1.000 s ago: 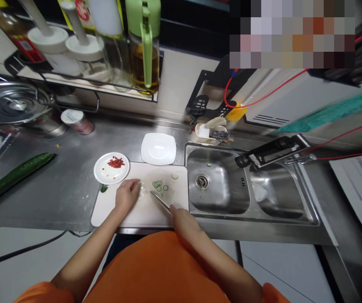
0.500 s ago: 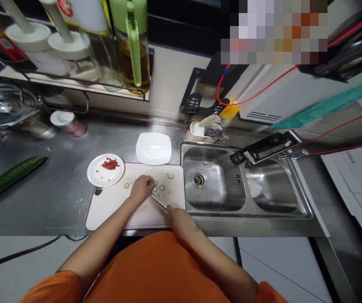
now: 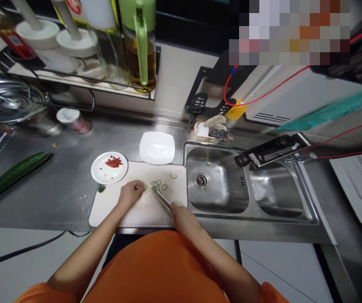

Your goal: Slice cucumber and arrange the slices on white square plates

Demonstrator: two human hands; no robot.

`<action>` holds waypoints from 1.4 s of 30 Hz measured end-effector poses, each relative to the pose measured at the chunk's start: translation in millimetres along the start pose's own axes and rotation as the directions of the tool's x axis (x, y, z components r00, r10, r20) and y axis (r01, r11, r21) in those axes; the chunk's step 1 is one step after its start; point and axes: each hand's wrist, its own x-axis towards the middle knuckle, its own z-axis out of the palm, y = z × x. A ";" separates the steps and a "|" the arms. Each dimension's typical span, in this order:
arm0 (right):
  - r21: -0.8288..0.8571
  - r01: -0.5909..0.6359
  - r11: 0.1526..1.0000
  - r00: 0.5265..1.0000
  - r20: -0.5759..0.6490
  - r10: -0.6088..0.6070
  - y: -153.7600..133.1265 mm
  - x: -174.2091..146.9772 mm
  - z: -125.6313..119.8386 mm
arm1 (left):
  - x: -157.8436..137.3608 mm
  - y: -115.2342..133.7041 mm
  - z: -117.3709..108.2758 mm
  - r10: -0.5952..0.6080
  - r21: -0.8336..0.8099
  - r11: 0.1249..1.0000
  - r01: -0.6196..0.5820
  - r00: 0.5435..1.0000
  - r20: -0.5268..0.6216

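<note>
A white cutting board [image 3: 143,208] lies on the steel counter by the sink. Several thin cucumber slices [image 3: 157,184] are scattered on its far part. My left hand [image 3: 131,192] rests on the board beside the slices, fingers curled over one of them. My right hand [image 3: 181,213] is closed on the handle of a knife [image 3: 161,198], whose blade points toward the slices. A small round plate [image 3: 109,168] with chopped red chilli sits at the board's far left corner. An empty white square plate [image 3: 157,147] stands behind the board.
A whole cucumber [image 3: 10,177] lies at the left of the counter. A double sink [image 3: 219,185] with a black tap [image 3: 272,150] is to the right. A rack of oil and sauce bottles [image 3: 105,46] and a steel pot lid [image 3: 7,103] stand at the back left.
My left hand moved right over the slices, then pulled back left a little. The knife stayed angled toward the slices. The camera view shifted slightly.
</note>
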 end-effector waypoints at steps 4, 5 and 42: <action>-0.026 -0.008 1.000 1.000 -0.029 0.007 -0.6 3.1 1.2 | -6.0 -6.7 3.6 0.114 0.104 0.989 -0.107 0.991 -0.064; -0.031 -0.010 0.999 0.999 -0.036 0.009 -1.5 3.2 1.2 | -7.7 -8.4 4.9 0.156 0.136 0.980 -0.143 0.984 -0.090; -0.009 0.030 1.000 1.000 -0.003 -0.030 -41.0 8.0 -1.6 | -14.4 -20.0 18.8 0.282 0.174 0.953 -0.249 0.938 -0.203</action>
